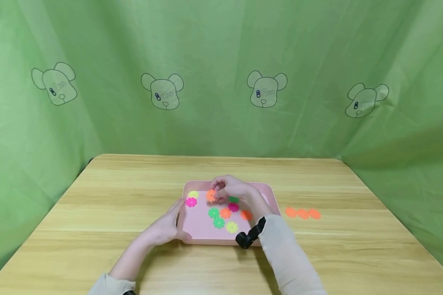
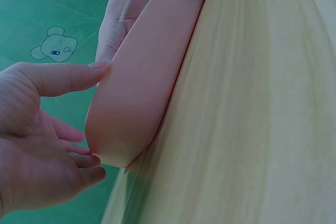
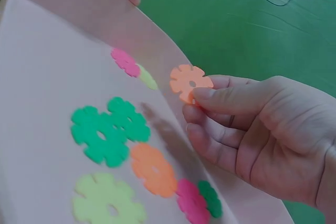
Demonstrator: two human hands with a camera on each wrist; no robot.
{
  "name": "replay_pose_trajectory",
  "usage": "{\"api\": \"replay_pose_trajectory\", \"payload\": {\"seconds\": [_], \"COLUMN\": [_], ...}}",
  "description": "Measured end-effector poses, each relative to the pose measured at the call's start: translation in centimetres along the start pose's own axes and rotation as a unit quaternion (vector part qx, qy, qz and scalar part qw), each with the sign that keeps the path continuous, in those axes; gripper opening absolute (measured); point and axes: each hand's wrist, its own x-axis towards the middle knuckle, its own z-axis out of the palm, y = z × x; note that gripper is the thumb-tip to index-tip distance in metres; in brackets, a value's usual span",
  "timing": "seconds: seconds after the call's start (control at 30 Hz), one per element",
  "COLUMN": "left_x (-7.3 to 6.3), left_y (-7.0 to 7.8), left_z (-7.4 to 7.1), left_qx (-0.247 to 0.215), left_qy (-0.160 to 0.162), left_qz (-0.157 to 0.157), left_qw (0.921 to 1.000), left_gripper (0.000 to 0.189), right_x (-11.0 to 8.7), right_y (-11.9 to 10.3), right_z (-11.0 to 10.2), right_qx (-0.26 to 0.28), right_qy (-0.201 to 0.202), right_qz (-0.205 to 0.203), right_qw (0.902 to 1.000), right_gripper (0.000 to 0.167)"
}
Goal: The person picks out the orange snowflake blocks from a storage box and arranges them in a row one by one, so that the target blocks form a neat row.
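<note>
- One orange disc (image 3: 184,77) is pinched by right hand (image 1: 231,187), between thumb and fingers; it is held up over the tray (image 1: 221,242), toward the tray's 11 o'clock.
- Tray is touched at its left end by left hand (image 1: 166,226): thumb laid on the rim at 8 o'clock, fingers relaxed and spread at 9 to 10.
- Inside tray, yellow disc (image 1: 193,194) and pink disc (image 1: 191,202) are set together at 10 o'clock.
- Two green discs (image 1: 218,223) are seen touching, at 8 to 9 o'clock; another orange one is placed just beside them, near centre.
- Second yellow one is located at 6 o'clock, second pink just above centre, one more orange at 3.
- Third green is partly covered by right hand, at 12.
- Outside tray, three orange discs (image 1: 303,214) are lined up on the bench (image 1: 354,246), at 3 o'clock.
- Bench is backed by green cloth (image 1: 214,127) at 12.
</note>
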Motion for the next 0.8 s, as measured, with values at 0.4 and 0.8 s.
{"api": "replay_pose_trajectory", "payload": {"seconds": [0.4, 0.8], "left_x": [0.0, -0.1], "left_y": [-0.2, 0.0], "left_z": [0.1, 0.1], "left_qx": [0.011, 0.007], "left_qy": [0.004, 0.005], "left_qz": [0.007, 0.007], "left_qw": [0.9999, 0.9999], "left_gripper": [0.106, 0.106], "right_x": [-2.5, -4.5], "right_y": [0.2, 1.3], "right_z": [-2.4, -4.7], "right_qx": [-0.009, -0.003], "right_qy": [0.023, 0.058], "right_qz": [-0.013, -0.047], "right_qw": [0.9996, 0.9973], "right_gripper": [0.026, 0.028]}}
